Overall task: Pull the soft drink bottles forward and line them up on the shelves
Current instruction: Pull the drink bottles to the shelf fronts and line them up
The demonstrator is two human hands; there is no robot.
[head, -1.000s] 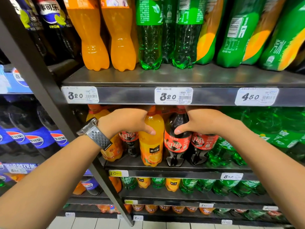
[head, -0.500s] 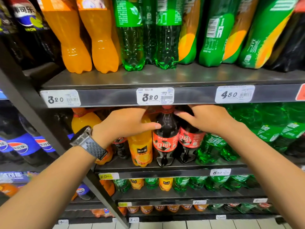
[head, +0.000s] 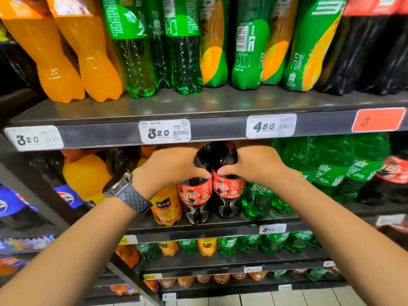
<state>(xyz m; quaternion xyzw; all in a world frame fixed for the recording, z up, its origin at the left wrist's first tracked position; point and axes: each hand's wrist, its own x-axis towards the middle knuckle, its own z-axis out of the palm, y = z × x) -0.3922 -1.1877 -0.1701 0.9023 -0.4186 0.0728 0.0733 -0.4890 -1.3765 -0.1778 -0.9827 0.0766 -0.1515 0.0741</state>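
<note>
Each hand is wrapped round the shoulder of a cola bottle. The left hand [head: 167,166] curls over the left cola bottle [head: 194,194] and the right hand [head: 254,167] over the right cola bottle [head: 229,188], thumbs nearly meeting between the two. Both bottles stand upright, touching each other, on the second shelf [head: 220,231] and close to its front lip (their caps are hidden under the shelf above). An orange juice bottle [head: 165,208] stands just beside the left one, and green bottles [head: 258,202] stand just beside the right. To my eye this is the pulling-forward step for the cola pair, close to done. The next move would be squaring their bases level with the juice bottle's and turning the red labels outward, then letting go gently so neither tips.
</note>
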